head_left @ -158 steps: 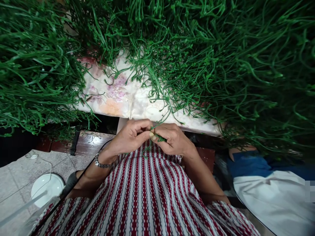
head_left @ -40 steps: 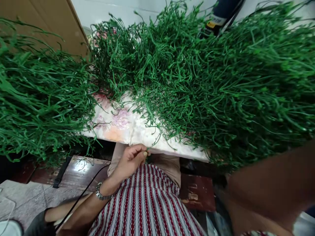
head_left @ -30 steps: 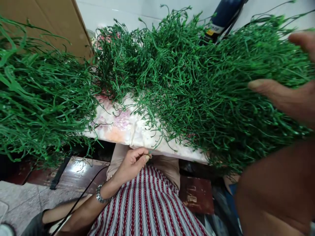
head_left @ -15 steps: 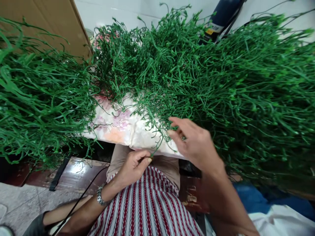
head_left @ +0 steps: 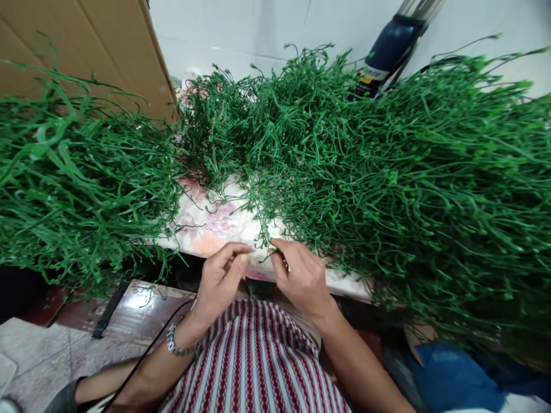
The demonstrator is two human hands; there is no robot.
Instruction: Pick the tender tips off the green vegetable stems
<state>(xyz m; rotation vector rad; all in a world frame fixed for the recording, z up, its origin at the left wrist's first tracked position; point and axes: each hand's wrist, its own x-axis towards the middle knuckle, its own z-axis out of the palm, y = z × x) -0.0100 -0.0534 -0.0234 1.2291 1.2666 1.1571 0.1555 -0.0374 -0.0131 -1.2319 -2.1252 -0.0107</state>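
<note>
My left hand (head_left: 224, 278), with a metal watch band at its wrist, has thumb and forefinger pinched together over the table's front edge. Whatever sits between those fingertips is too small to make out. Just to its right, my right hand (head_left: 301, 275) is closed at the fingertips on a thin green plant stem (head_left: 265, 232), which looks artificial. The two hands are close together but apart. Beyond them, a thick heap of similar green stems (head_left: 310, 143) lies on a white cloth (head_left: 210, 221) with a floral pattern.
Another heap of longer green stems (head_left: 86, 183) lies at the left, before a cardboard box (head_left: 107, 51). A dark blue bottle-like object (head_left: 385, 51) leans against the white wall. A person's leg (head_left: 101, 381) shows at lower left, and blue fabric (head_left: 456, 376) at lower right.
My right hand has come left and down to beside my left hand and closed on a stem. My left hand has risen slightly, and the view has tilted up.
</note>
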